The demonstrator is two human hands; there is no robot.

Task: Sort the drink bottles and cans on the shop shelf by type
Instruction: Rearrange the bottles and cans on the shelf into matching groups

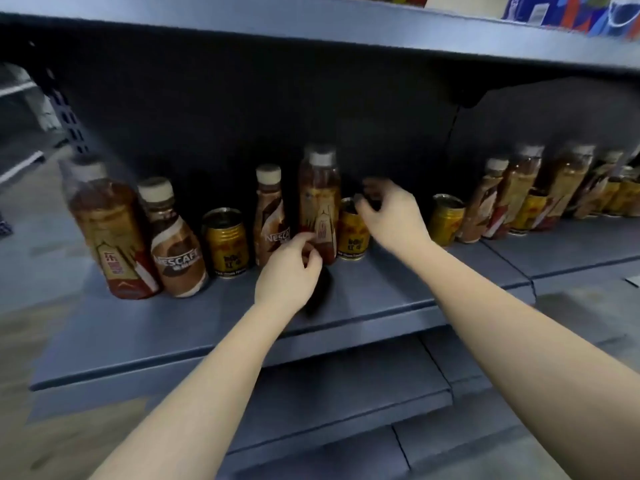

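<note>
A row of drinks stands along the blue shelf (381, 282). From the left come a tea bottle (107, 230), a Nescafe bottle (175, 244), a gold can (227, 242), a second Nescafe bottle (272, 220), a tall tea bottle (319, 202) and another gold can (352, 233). My left hand (289, 271) pinches the tall tea bottle at its base. My right hand (391, 213) curls its fingers over the top of the gold can beside that bottle.
Further right stand a gold can (445, 218) and a mixed group of bottles and cans (540, 195). An upper shelf (311, 19) overhangs with blue packs (568, 12) on it. A lower shelf (311, 393) juts out below.
</note>
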